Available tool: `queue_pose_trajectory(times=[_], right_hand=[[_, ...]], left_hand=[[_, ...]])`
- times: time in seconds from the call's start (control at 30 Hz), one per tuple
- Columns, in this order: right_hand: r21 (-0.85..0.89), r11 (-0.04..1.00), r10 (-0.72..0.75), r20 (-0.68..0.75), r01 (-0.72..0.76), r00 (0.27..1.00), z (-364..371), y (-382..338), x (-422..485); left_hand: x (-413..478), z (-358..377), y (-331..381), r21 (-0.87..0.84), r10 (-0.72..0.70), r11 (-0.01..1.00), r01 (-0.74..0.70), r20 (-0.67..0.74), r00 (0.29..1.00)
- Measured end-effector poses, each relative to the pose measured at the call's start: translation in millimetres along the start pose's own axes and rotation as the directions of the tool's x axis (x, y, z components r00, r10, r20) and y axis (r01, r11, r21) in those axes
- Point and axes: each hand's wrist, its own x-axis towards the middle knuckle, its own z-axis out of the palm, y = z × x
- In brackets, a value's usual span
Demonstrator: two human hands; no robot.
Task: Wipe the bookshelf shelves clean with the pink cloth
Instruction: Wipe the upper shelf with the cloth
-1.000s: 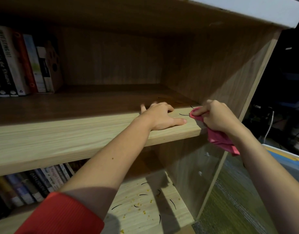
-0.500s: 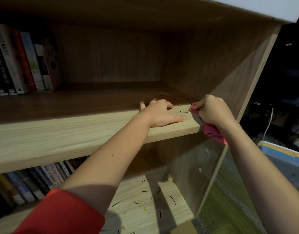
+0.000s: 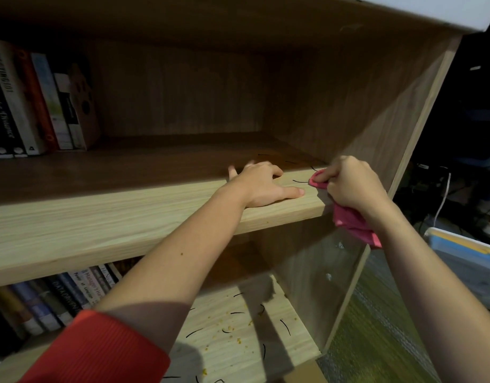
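Note:
A wooden bookshelf fills the view, and its middle shelf (image 3: 127, 217) runs across the centre. My left hand (image 3: 261, 186) rests flat on that shelf near its right end, fingers spread. My right hand (image 3: 351, 186) grips the pink cloth (image 3: 351, 225) at the shelf's right front corner, against the side panel (image 3: 362, 114). One cloth corner touches the shelf top; the rest hangs below my wrist. Thin black hairs (image 3: 300, 181) lie on the shelf between my hands. The lower shelf (image 3: 238, 327) carries more black hairs and yellow crumbs.
Upright books (image 3: 36, 106) stand at the far left of the middle shelf. More books (image 3: 58, 297) lean at the left of the lower shelf. A box with a blue and yellow lid (image 3: 467, 252) sits on the floor to the right, with a white cable (image 3: 442, 203) behind it.
My right hand has lifted slightly with the cloth and shifted toward the shelf's right corner. My left hand has stayed flat in the same place on the shelf.

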Motion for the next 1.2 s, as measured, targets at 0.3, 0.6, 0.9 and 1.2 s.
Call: queue_pose_trajectory(times=[0.3, 0.6, 0.9, 1.2], right_hand=[[0.003, 1.0, 0.018, -0.033, -0.018, 0.999, -0.5, 5.2, -1.3], [0.001, 1.0, 0.023, -0.037, -0.023, 0.999, 3.6, 5.8, -0.8], [-0.005, 1.0, 0.018, -0.047, -0.018, 0.999, 4.1, 4.5, -2.4], [0.032, 0.999, -0.003, -0.013, 0.004, 1.0, -1.2, 10.0, 1.9]], left_hand=[[-1.3, -0.9, 1.1, -0.004, -0.005, 1.0, 0.005, 0.006, 1.0], [0.0, 0.0, -0.2, 0.004, -0.007, 1.0, 0.007, 0.003, 1.0], [-0.3, -0.2, 0.2, 0.005, -0.005, 1.0, 0.005, 0.004, 1.0], [0.1, 0.1, -0.1, 0.019, -0.003, 1.0, 0.002, 0.007, 1.0]])
